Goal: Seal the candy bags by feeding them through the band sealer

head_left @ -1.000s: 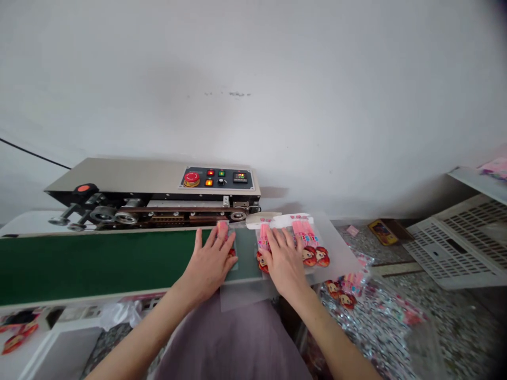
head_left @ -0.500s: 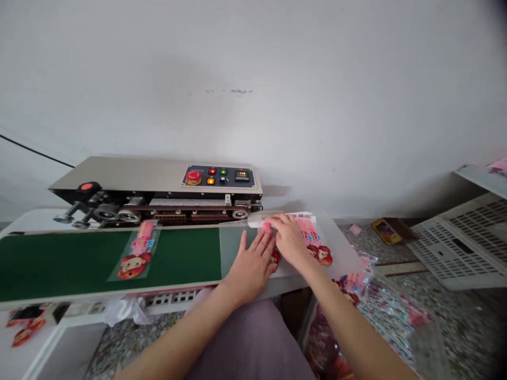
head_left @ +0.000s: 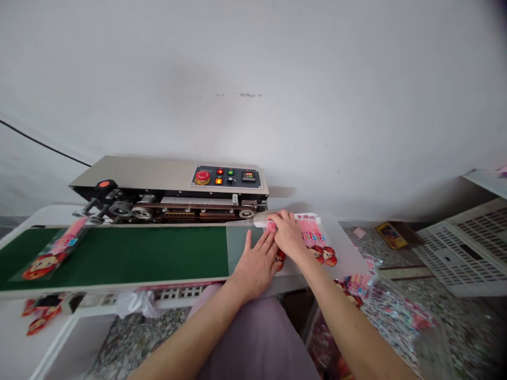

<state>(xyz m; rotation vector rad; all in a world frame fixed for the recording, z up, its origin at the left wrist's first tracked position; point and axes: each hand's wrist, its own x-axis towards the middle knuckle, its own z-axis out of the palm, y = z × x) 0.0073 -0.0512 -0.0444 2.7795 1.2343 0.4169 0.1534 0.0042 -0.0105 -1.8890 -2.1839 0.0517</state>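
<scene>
My left hand lies flat with its fingers stretched over a clear plastic packet at the right end of the green conveyor belt. Inside the packet shows a pink stick with a red-haired cartoon head, mostly covered by my hands. Bent fingers of my right hand pinch the packet's upper end, close to the left fingertips. Right of that hand, several similar pink packets lie side by side. Another bagged cartoon stick rests tilted at the belt's far left.
Behind the belt stands a band sealing machine with rollers, a red stop button and a lit display. Many shiny bagged pieces fill a clear bag at the lower right. A white plastic crate and a small box are on the floor.
The bagged stick on the belt has travelled left, past the rollers to the belt's far end. My right fingers have curled in more at the packet's top; the left hand stays nearly in place.
</scene>
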